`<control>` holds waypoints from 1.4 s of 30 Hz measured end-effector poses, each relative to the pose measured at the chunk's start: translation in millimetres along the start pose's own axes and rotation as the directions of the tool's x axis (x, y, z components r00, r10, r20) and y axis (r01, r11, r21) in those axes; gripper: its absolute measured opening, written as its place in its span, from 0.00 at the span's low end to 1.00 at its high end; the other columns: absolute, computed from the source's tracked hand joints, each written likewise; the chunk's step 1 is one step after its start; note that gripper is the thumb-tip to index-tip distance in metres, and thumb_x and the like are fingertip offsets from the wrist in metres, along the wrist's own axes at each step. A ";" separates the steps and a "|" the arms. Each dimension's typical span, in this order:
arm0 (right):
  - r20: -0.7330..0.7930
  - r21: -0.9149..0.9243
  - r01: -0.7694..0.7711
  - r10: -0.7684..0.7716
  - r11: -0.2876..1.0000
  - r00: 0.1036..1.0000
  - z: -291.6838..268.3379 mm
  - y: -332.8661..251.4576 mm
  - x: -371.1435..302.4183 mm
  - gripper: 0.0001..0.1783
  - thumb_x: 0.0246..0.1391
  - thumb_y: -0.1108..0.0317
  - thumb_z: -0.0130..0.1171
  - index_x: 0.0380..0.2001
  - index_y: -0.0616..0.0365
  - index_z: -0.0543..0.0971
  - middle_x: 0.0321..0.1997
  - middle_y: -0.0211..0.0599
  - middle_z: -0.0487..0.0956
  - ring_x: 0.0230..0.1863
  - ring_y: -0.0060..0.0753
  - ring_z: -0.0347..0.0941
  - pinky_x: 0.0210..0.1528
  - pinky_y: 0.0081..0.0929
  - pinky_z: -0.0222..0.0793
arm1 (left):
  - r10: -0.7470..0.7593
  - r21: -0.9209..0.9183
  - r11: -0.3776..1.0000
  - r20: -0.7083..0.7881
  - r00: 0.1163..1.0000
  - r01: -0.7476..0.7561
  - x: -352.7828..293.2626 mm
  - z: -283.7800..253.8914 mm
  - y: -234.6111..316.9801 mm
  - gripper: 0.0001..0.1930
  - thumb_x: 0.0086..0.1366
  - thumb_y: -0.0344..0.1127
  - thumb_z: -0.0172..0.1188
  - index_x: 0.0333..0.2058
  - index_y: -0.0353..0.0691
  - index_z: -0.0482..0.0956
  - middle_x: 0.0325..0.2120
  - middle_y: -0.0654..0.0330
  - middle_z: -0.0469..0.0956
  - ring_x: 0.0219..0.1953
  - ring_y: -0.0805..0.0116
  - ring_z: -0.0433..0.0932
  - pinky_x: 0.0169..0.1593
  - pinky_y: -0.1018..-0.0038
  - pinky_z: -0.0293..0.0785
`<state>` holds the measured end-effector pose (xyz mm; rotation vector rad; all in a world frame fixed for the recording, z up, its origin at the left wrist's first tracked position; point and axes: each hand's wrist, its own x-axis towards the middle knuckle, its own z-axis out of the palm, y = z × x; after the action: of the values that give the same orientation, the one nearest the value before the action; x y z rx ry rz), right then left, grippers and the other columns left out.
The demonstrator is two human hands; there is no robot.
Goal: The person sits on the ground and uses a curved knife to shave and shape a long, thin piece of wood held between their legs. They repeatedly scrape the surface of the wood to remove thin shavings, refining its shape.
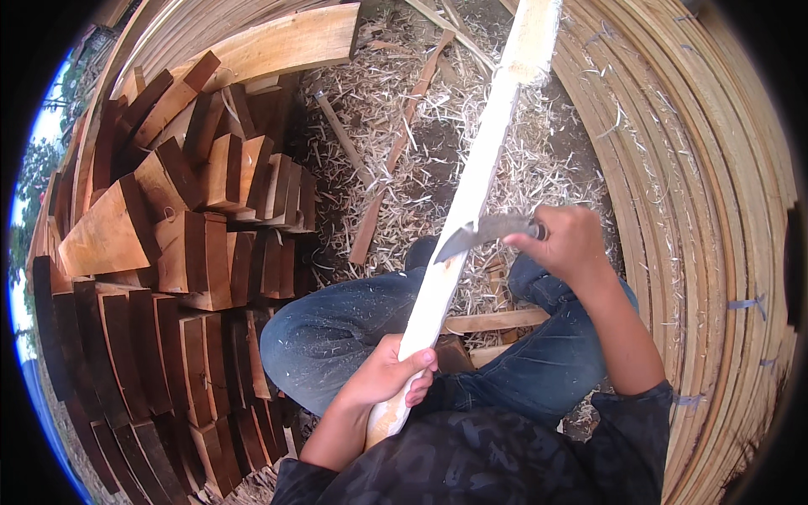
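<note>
A long pale wooden pole [471, 194] slants from my lap up and away to the top right. My left hand [391, 369] is wrapped round its near end, close to my body. In my right hand [566, 244] is a knife with a broad curved metal blade [484, 236], its handle mostly hidden in my closed fingers. The blade lies across the pole near its middle, tip toward the left. The wood along the near part looks whitish and shaved, while a yellower patch shows near the far end.
Stacked wooden blocks [181, 252] rise at the left, with a curved plank [290, 42] above them. Long boards [665, 168] are piled along the right. Wood shavings [362, 126] and loose strips [400, 143] cover the ground ahead. My crossed legs [337, 328] lie beneath the pole.
</note>
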<state>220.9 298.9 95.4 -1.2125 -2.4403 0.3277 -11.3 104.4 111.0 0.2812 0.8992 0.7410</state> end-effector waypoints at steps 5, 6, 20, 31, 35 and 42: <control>-0.193 0.180 -0.372 0.404 0.910 0.894 -28.5 48.4 12.6 0.40 0.46 0.31 0.53 0.09 0.62 0.71 0.06 0.37 0.65 0.09 0.35 0.65 0.14 0.31 0.58 | -0.051 -0.069 0.996 0.152 0.987 0.062 -4.8 -2.4 -8.1 0.19 0.64 0.46 0.56 0.26 0.34 0.69 0.10 0.62 0.63 0.11 0.75 0.64 0.15 0.77 0.64; -0.214 0.287 -0.417 0.483 0.862 0.849 -30.3 51.7 15.0 0.39 0.47 0.32 0.54 0.09 0.62 0.71 0.06 0.36 0.65 0.09 0.35 0.64 0.14 0.31 0.57 | -0.038 -0.042 0.998 0.170 0.985 0.046 -4.8 -2.0 -8.4 0.20 0.63 0.47 0.56 0.26 0.33 0.69 0.10 0.62 0.64 0.11 0.74 0.65 0.15 0.76 0.65; 0.066 0.072 0.258 -0.262 0.964 0.963 5.0 -31.6 -19.9 0.38 0.38 0.29 0.57 0.05 0.54 0.65 0.06 0.33 0.65 0.09 0.36 0.67 0.12 0.29 0.60 | 0.015 -0.061 0.998 0.099 0.995 -0.009 0.3 -4.1 -2.7 0.17 0.57 0.34 0.64 0.22 0.38 0.63 0.08 0.64 0.62 0.07 0.75 0.64 0.11 0.78 0.62; -0.198 0.137 -0.294 0.317 0.946 0.928 -20.4 33.2 -2.1 0.39 0.47 0.31 0.53 0.09 0.62 0.69 0.05 0.33 0.62 0.09 0.30 0.60 0.14 0.30 0.53 | -0.026 -0.059 0.998 0.193 0.981 0.038 2.6 3.1 -7.7 0.16 0.57 0.35 0.64 0.22 0.37 0.64 0.08 0.64 0.63 0.08 0.75 0.64 0.12 0.78 0.62; -0.222 0.373 -0.452 0.551 0.810 0.804 -40.1 67.7 1.6 0.39 0.50 0.34 0.53 0.12 0.67 0.72 0.07 0.30 0.60 0.12 0.21 0.55 0.15 0.30 0.47 | -0.041 -0.054 0.997 0.246 0.968 0.056 -0.4 2.6 -11.1 0.16 0.56 0.36 0.65 0.22 0.36 0.66 0.09 0.63 0.65 0.09 0.74 0.67 0.12 0.77 0.64; 0.078 0.118 0.133 -0.143 0.984 0.987 -22.3 -5.2 -18.2 0.37 0.42 0.32 0.58 0.08 0.58 0.70 0.08 0.37 0.67 0.09 0.38 0.65 0.15 0.31 0.60 | 0.022 -0.012 1.000 0.147 0.989 -0.020 3.7 -5.6 -8.3 0.15 0.57 0.34 0.64 0.22 0.36 0.67 0.08 0.62 0.66 0.09 0.73 0.68 0.13 0.77 0.67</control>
<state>237.1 282.0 113.0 -0.9956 -2.5264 0.4787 -10.4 100.6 101.0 0.3320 0.7536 0.7343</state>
